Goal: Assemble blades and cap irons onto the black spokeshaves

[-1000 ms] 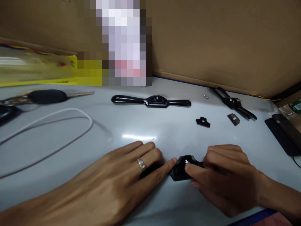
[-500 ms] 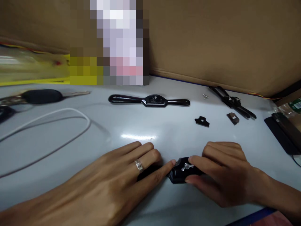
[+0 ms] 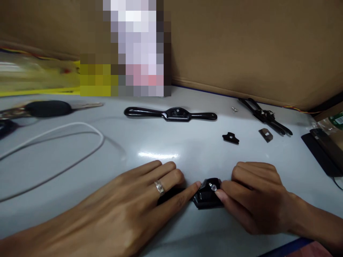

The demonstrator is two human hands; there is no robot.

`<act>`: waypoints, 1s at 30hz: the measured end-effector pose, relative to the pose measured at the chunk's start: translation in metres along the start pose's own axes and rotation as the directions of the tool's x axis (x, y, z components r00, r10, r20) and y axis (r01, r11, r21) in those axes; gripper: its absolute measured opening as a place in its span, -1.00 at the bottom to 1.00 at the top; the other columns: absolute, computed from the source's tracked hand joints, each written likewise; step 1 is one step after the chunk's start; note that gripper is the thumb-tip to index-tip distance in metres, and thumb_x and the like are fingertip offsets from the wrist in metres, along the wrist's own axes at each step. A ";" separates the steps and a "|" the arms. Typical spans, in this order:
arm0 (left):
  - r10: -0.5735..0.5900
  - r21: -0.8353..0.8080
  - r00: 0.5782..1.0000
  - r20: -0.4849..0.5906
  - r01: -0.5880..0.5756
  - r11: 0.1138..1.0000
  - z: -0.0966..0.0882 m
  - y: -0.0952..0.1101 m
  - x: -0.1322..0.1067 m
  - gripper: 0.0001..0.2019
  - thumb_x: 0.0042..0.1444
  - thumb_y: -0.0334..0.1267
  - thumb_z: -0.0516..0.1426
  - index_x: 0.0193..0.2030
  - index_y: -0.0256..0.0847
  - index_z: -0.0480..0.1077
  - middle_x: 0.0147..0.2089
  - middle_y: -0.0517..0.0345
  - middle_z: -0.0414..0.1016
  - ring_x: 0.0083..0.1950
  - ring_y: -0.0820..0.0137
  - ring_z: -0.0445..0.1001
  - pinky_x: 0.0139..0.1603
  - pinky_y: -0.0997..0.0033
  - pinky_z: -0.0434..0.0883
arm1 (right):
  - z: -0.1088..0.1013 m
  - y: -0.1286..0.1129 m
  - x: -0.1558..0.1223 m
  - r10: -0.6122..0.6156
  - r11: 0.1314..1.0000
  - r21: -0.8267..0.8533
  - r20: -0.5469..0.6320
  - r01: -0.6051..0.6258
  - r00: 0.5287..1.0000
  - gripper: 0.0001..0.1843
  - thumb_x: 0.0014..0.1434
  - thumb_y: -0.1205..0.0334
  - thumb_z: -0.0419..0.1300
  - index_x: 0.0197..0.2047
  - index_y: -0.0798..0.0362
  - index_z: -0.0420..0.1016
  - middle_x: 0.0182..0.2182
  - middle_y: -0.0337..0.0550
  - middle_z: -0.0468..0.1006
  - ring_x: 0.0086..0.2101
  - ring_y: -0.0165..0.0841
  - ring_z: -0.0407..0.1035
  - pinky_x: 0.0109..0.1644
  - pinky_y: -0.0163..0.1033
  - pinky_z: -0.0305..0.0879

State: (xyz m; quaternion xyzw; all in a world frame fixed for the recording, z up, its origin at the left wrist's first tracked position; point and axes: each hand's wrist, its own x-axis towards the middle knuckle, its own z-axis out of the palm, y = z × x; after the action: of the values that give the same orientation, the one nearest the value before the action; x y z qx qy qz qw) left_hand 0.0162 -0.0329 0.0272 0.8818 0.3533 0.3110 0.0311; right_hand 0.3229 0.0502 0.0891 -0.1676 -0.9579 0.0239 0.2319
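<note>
A black spokeshave [image 3: 207, 198] lies on the table at the front, its middle showing between my hands. My left hand [image 3: 150, 200], with a ring on one finger, is closed over its left handle, the forefinger stretched to the body's edge. With thumb and forefinger, my right hand [image 3: 254, 200] pinches one wing of the silver wing screw [image 3: 213, 187] on the cap. The right handle is hidden behind that hand. Further back lies a black spokeshave body [image 3: 177, 115]. To its right are a black cap plate [image 3: 230, 138], a blade [image 3: 266, 135] and a small wing screw [image 3: 234, 109].
More black spokeshaves [image 3: 265, 116] lie at the back right. A dark phone-like object [image 3: 325, 150] sits by the right edge. Keys [image 3: 48, 109] and a white cable [image 3: 100, 137] are on the left. A cardboard wall [image 3: 254, 46] closes off the back.
My right thumb and forefinger have shifted from the cap's edges onto the wing screw, whose wings now point differently. My left hand keeps its place on the spokeshave.
</note>
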 end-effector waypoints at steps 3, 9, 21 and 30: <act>0.007 0.005 1.000 0.004 -0.007 1.000 0.002 -0.001 0.003 -0.45 0.73 -0.58 -0.03 0.58 -0.13 0.59 0.00 0.14 0.73 -0.08 0.22 0.63 0.00 0.14 0.54 | 0.001 -0.003 -0.001 -0.014 0.999 0.049 0.028 0.013 0.999 -0.47 0.78 0.35 0.13 -0.28 0.03 0.70 -0.45 -0.35 0.41 -0.46 -0.39 0.17 -0.34 -0.16 0.12; 0.021 0.016 1.000 -0.002 -0.021 1.000 0.002 -0.004 0.001 -0.47 0.77 -0.54 -0.05 0.60 -0.16 0.56 0.03 0.12 0.73 -0.07 0.20 0.63 0.01 0.13 0.52 | 0.002 -0.003 0.000 -0.020 1.000 -0.006 0.003 0.020 1.000 -0.45 0.77 0.42 0.12 -0.32 0.03 0.66 -0.45 -0.34 0.41 -0.45 -0.38 0.15 -0.35 -0.15 0.10; 0.011 0.017 1.000 -0.009 -0.011 1.000 0.000 0.000 0.002 -0.46 0.77 -0.54 -0.06 0.61 -0.14 0.56 0.03 0.13 0.74 -0.04 0.21 0.63 0.09 0.15 0.53 | 0.007 -0.004 0.000 -0.019 1.000 0.008 0.014 0.019 1.000 -0.48 0.76 0.38 0.15 -0.31 0.00 0.65 -0.48 -0.37 0.34 -0.46 -0.36 0.08 -0.36 -0.12 -0.01; -0.001 0.008 1.000 0.006 0.001 1.000 -0.001 -0.002 -0.002 -0.44 0.70 -0.56 0.04 0.63 -0.09 0.57 0.02 0.13 0.75 -0.07 0.22 0.63 0.02 0.18 0.54 | 0.008 -0.006 0.000 -0.010 0.999 0.038 0.000 0.010 1.000 -0.51 0.74 0.40 0.17 -0.29 0.02 0.66 -0.48 -0.38 0.33 -0.46 -0.37 0.08 -0.38 -0.12 0.01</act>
State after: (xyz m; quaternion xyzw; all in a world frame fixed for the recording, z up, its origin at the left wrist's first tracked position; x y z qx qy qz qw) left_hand 0.0135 -0.0328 0.0262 0.8827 0.3548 0.3067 0.0288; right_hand 0.3175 0.0449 0.0822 -0.1586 -0.9580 0.0410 0.2353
